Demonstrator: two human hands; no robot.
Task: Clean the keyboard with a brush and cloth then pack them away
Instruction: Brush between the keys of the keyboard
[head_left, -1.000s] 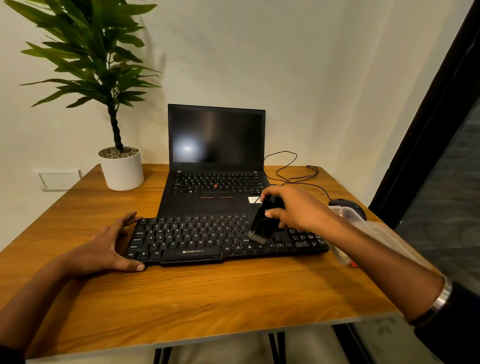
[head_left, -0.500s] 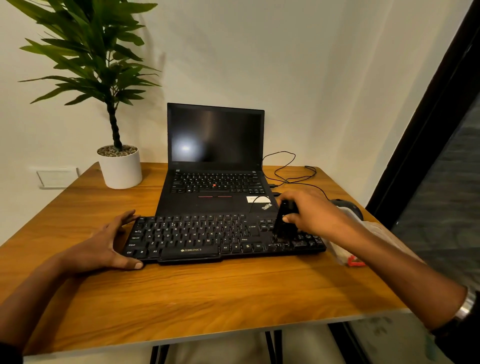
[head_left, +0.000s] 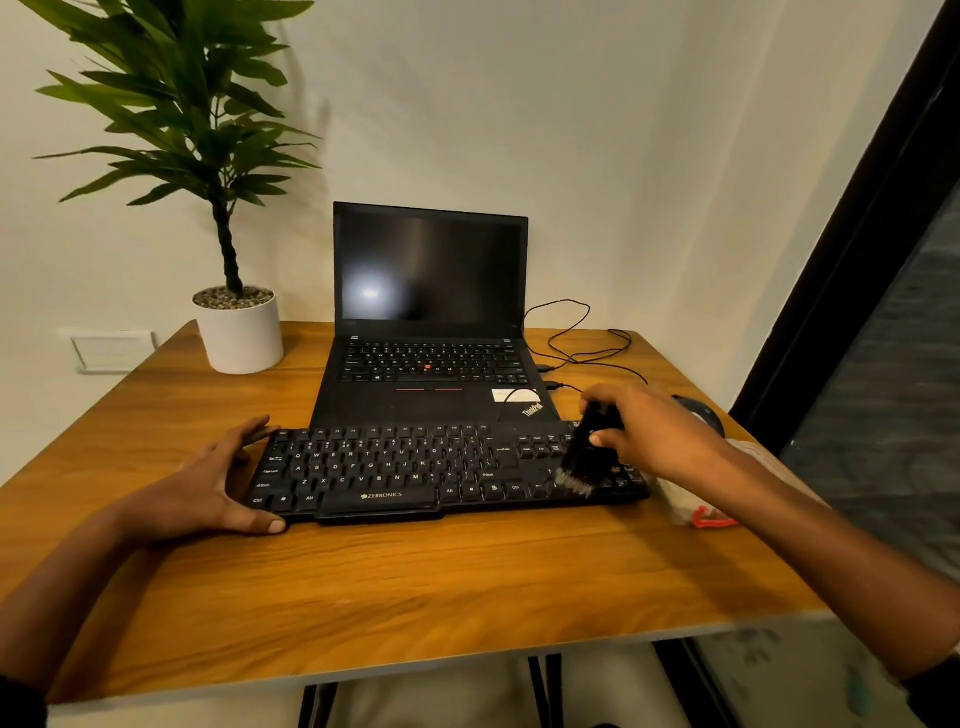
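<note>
- We are gripping a black brush (head_left: 586, 452) in our right hand (head_left: 657, 439), fingers curled round its handle, bristles touching the right-hand keys.
- Our left hand (head_left: 208, 486) is bracing the left end of the black keyboard (head_left: 415, 470), fingers spread, thumb along the front edge.
- The keyboard is lying on the wooden table (head_left: 415, 587), just before the open laptop (head_left: 428, 322).

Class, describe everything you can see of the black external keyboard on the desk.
The keyboard is black, plastic-looking, with white legends and "ZEBRONICS" below the space bar. It lies flat on the wooden table, before the laptop. The left hand steadies its left end; the right hand holds a brush on its right-hand keys.
</note>
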